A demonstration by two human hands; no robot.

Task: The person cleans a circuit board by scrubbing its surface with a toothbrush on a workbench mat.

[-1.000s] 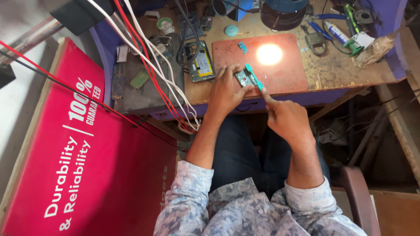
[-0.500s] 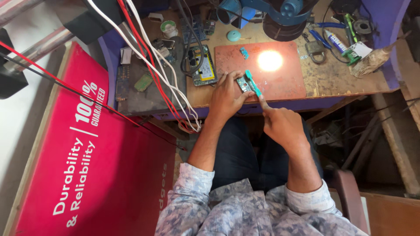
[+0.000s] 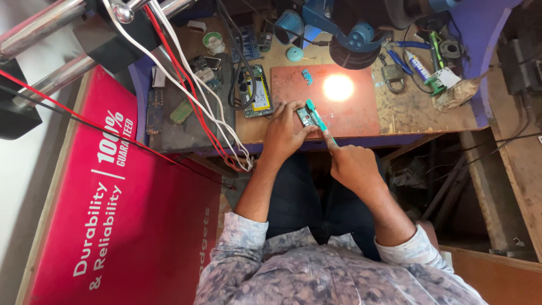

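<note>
The small circuit board (image 3: 305, 116) is a flat, roughly rectangular piece with metal parts on its face, lying on the near edge of a reddish-brown mat (image 3: 361, 116). The left hand (image 3: 286, 131) rests on the mat with its fingers bent down around the board, pinning it from the left side. The right hand (image 3: 351, 165) is closed around a slim teal tool (image 3: 315, 116), index finger stretched along the shaft. The tool's long axis runs diagonally, from the hand up and to the left, and its far end lies over the board; whether the tip touches it is too small to tell.

The mat is smooth and rectangular, with a bright round spot of lamp light (image 3: 338, 87) on it. It lies on a worn, scratched wooden surface (image 3: 420, 113). Just left of the left hand lies an opened phone (image 3: 258, 90), its long axis pointing away from the person. Farther right lie a metal padlock (image 3: 393, 75) and a white tube (image 3: 418, 65). White and red cables (image 3: 186, 85) cross the left side, above a red printed board (image 3: 113, 197).
</note>
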